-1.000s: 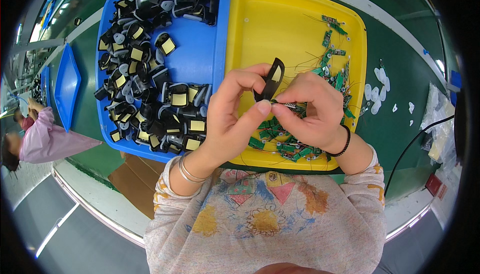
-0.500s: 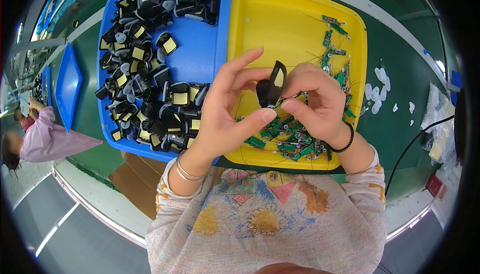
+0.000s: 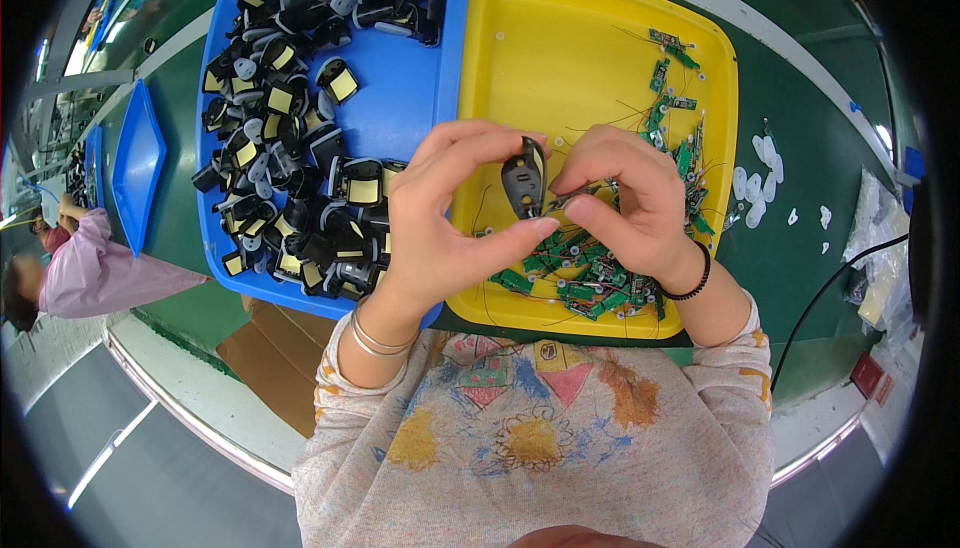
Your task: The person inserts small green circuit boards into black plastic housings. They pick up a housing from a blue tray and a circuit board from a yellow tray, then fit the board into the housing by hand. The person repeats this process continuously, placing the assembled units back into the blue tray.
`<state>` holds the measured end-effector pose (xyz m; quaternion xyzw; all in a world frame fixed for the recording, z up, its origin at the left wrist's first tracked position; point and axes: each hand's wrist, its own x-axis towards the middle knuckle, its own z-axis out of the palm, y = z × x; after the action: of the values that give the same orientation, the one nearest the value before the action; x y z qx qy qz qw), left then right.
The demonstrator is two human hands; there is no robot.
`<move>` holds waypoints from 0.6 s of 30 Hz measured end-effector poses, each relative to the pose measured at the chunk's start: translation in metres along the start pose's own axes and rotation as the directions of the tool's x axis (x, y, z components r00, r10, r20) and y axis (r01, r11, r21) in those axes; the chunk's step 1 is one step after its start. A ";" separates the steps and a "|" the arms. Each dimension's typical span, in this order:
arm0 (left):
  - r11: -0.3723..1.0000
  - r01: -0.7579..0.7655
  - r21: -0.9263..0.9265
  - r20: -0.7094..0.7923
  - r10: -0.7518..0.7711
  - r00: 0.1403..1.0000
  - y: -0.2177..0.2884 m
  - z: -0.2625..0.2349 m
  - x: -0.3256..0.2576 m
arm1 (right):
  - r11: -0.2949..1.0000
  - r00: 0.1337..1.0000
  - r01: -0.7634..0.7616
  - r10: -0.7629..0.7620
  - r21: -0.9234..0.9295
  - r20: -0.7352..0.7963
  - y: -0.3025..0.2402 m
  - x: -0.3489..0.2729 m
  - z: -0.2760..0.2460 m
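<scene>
My left hand (image 3: 440, 208) grips a small black plastic housing (image 3: 523, 180) between thumb and fingers, above the near part of the yellow tray (image 3: 530, 58). The housing stands tilted, its slotted dark face showing and a pale pad along its right edge. Close to its lower end, my right hand (image 3: 630, 203) pinches a small circuit board (image 3: 590, 191) with thin wires, mostly covered by the fingers. Whether the wires join the housing cannot be made out. Several green circuit boards (image 3: 610, 283) with wires lie in the tray beneath and beside my right hand.
A blue tray (image 3: 395, 88) on the left holds many black housings (image 3: 280, 98) with pale yellow pads. White oval pieces (image 3: 754, 188) and clear plastic bags (image 3: 880, 258) lie on the green table at right, near a black cable (image 3: 830, 288). Another person (image 3: 100, 258) sits far left.
My left hand has turned the housing so its slotted face shows instead of the broad pale pad, and shifted it slightly left. My right fingers have drawn a little apart from it.
</scene>
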<state>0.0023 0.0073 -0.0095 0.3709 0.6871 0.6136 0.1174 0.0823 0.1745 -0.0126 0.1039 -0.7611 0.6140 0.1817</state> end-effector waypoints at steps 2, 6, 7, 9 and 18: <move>1.000 0.005 -0.001 -0.032 -0.005 0.999 0.001 0.001 -0.002 | 0.999 1.000 -0.006 0.006 0.039 -0.001 0.000 0.000 -0.001; 1.000 -0.003 0.013 -0.039 0.004 0.999 0.001 -0.001 -0.002 | 1.000 1.000 0.016 -0.017 0.027 0.022 -0.002 0.001 -0.007; 1.000 -0.019 0.019 -0.032 0.020 0.999 0.000 -0.002 -0.002 | 1.000 0.999 0.003 -0.003 0.015 0.034 -0.004 0.001 -0.008; 0.999 -0.031 0.028 -0.022 0.032 0.999 0.000 -0.004 -0.002 | 1.000 0.998 -0.024 0.024 -0.008 0.059 -0.006 0.001 -0.010; 0.976 0.217 -0.023 -0.033 -0.217 0.976 -0.002 0.005 0.001 | 0.912 0.938 -0.337 0.345 0.233 0.004 0.000 -0.003 0.004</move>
<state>0.0043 0.0116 -0.0120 0.2817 0.7194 0.6103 0.1753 0.0848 0.1704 -0.0146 -0.0214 -0.6877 0.7221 0.0726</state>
